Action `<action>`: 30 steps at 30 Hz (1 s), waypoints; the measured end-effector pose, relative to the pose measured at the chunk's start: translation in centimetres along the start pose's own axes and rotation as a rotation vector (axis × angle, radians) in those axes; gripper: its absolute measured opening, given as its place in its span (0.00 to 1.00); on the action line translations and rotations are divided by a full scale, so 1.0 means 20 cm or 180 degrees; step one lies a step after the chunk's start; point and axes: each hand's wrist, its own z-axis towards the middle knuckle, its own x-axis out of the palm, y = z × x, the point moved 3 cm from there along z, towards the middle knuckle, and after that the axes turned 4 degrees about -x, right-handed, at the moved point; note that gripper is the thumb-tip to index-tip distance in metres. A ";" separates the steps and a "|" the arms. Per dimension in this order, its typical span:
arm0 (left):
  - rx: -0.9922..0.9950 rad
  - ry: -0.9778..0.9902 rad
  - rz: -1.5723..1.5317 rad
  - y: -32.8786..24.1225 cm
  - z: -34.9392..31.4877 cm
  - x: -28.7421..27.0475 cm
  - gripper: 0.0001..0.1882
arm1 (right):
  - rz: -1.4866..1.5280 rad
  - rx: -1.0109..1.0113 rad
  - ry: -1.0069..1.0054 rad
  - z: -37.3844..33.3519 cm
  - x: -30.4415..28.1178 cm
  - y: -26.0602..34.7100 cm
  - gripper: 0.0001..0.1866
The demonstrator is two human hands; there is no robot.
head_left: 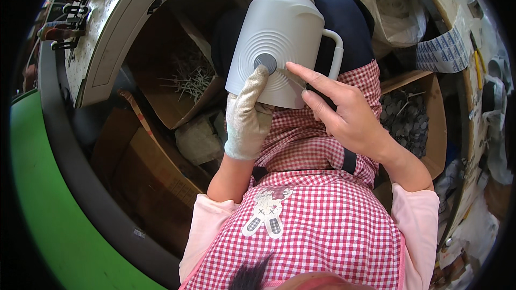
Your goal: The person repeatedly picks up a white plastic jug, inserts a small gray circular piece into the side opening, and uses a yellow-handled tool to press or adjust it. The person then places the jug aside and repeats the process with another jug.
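Note:
A light grey plastic jug body [301, 27] with a side handle and an open threaded neck lies tilted over my lap, its neck pointing away from me. Concentric rings ripple its side, and a dark grey round disc [265, 63] sits at their centre. My left hand [249, 110], in a whitish knit glove, grips the jug's base end, with the thumb pressing on the disc's lower edge. Bare, my right hand [344, 110] reaches in from the right. Its index fingertip is at the jug's side just right of the disc, thumb apart; its other fingers are partly hidden.
On the right, a cardboard box [439, 123] holds many dark grey discs [406, 121]. Another box [174, 115] at the left contains thin pale sticks [193, 78]. A clear plastic bag [395, 27] stands beyond my knees; a cluttered bench edge [473, 129] curves along the right.

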 end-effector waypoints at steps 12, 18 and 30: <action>-0.0335 -0.0365 -0.0607 -0.05 0.01 0.07 0.18 | -0.0828 0.0056 0.0364 0.09 -0.05 0.18 0.26; -0.0158 -0.1130 0.0423 -0.10 0.11 0.14 0.17 | 0.0774 0.0464 -0.0641 0.00 -0.28 0.05 0.23; -0.0675 -0.0455 -0.0421 -0.08 0.00 0.15 0.21 | -0.0992 -0.0737 0.0267 0.04 -0.04 0.07 0.23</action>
